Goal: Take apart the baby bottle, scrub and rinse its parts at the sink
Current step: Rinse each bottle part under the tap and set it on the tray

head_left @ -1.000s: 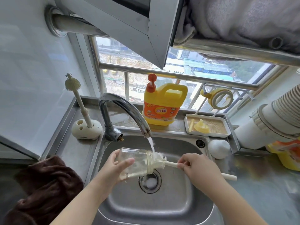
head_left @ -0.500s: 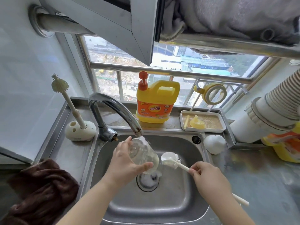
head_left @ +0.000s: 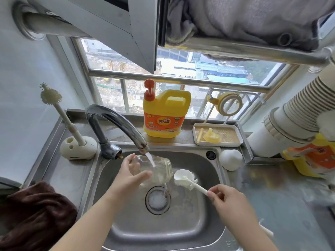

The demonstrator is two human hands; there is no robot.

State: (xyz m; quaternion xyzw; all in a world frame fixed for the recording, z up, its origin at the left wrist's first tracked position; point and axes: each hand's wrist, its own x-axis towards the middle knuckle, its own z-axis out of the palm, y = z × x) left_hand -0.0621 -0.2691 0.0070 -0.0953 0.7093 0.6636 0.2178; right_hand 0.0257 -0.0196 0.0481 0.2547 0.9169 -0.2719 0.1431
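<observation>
My left hand (head_left: 129, 175) grips the clear glass bottle body (head_left: 159, 169) on its side under the running faucet (head_left: 119, 124), with the water stream hitting it. My right hand (head_left: 228, 201) holds the white bottle brush (head_left: 186, 179) by its handle, the brush head hanging just right of the bottle's mouth and outside it. Both are over the steel sink (head_left: 204, 223). A yellow nipple (head_left: 211, 136) and a straw lie in the white tray (head_left: 196, 140) behind the sink. The yellow collar ring (head_left: 229, 104) hangs on a rack above the tray.
A yellow dish-soap jug (head_left: 165, 115) stands on the ledge behind the faucet. A second brush stands in a white holder (head_left: 78, 147) at left. A brown towel (head_left: 34, 214) lies front left, a white cap (head_left: 231, 159) right of the sink, stacked paper cups (head_left: 299, 116) far right.
The brush has come out of the bottle and moved right. My left hand has lifted the bottle under the water stream and turned it.
</observation>
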